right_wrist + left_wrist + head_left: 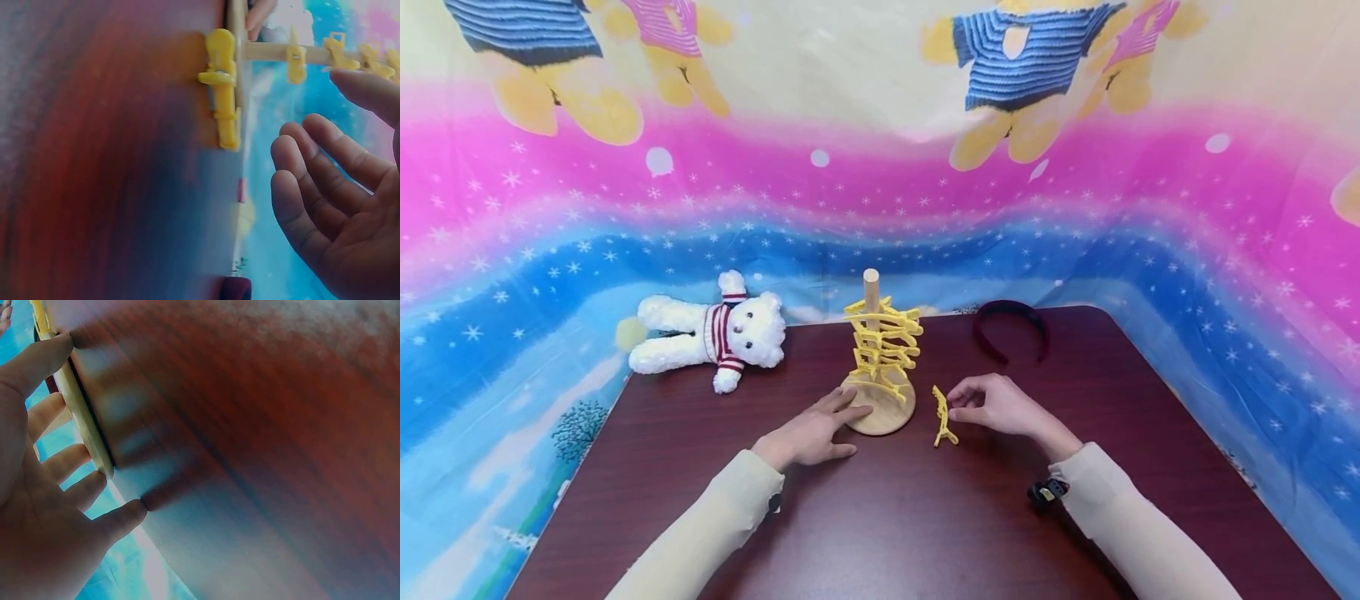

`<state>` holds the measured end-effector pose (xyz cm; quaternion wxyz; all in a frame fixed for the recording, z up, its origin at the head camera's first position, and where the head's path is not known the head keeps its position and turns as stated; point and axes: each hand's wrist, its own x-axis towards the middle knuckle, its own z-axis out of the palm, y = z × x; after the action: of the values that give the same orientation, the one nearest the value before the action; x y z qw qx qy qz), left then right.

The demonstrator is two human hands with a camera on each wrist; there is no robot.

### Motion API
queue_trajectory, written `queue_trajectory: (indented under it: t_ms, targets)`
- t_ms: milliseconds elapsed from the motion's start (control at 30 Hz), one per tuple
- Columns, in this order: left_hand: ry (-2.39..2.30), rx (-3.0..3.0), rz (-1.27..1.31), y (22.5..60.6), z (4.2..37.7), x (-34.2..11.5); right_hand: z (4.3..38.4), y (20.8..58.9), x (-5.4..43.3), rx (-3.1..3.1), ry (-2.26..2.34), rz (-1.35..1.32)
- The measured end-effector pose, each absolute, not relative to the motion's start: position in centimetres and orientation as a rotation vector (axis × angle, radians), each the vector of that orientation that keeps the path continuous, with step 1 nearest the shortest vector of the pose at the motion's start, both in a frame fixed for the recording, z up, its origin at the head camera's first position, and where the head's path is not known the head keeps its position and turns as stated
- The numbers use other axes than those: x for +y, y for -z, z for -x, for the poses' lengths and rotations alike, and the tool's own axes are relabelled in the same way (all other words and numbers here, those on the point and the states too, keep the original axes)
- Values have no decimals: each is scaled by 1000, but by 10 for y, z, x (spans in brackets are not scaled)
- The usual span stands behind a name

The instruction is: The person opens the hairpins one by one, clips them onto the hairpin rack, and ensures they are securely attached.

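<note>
A wooden stand has a round base (pixel 883 410) and an upright post (pixel 871 287). Several yellow clips (pixel 887 340), perhaps hair clips, hang on the post one above another. My left hand (pixel 808 429) has its fingers spread, some resting on the base's left edge; the left wrist view shows them along the base rim (pixel 94 440). A single yellow clip (pixel 942 417) lies on the table right of the stand. Beside it hovers my right hand (pixel 996 406), fingers loosely bent and nothing held. In the right wrist view a gap separates those fingers (pixel 290 200) from the loose clip (pixel 222 90).
On the dark wooden table (pixel 880 533), a white plush bear (pixel 718 329) in a striped top lies at the back left. A dark red headband (pixel 1011 329) lies at the back right. Printed cloth (pixel 880 192) hangs around the table.
</note>
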<state>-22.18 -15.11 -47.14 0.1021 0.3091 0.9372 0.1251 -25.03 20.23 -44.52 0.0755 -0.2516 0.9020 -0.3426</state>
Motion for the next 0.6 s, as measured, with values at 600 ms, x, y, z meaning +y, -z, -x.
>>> queue_trajectory:
  t_ms: [600]
  targets:
    - [-368,2762,-900,471,222,-151,244,465,195,2732,818,654]
